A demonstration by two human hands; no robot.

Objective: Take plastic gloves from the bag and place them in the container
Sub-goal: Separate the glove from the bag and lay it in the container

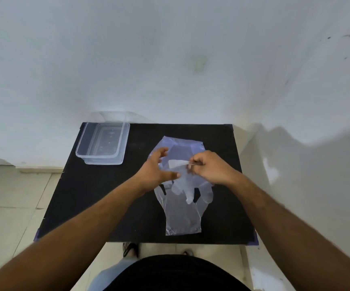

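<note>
A flat clear plastic bag (180, 147) lies at the middle of the black table (98, 198). Clear plastic gloves (182, 215) spread from it toward the near edge, fingers pointing away from me. My right hand (209, 169) pinches a thin glove edge between thumb and fingers, just above the bag. My left hand (155, 170) hovers beside it with fingers spread, its thumb near the gloves and nothing gripped. An empty clear rectangular container (86, 151) stands at the table's far left corner.
The table stands against a white wall (169, 59). Pale floor tiles (8, 196) lie to the left, and my feet show below the near edge. Bare black surface lies between the container and the bag.
</note>
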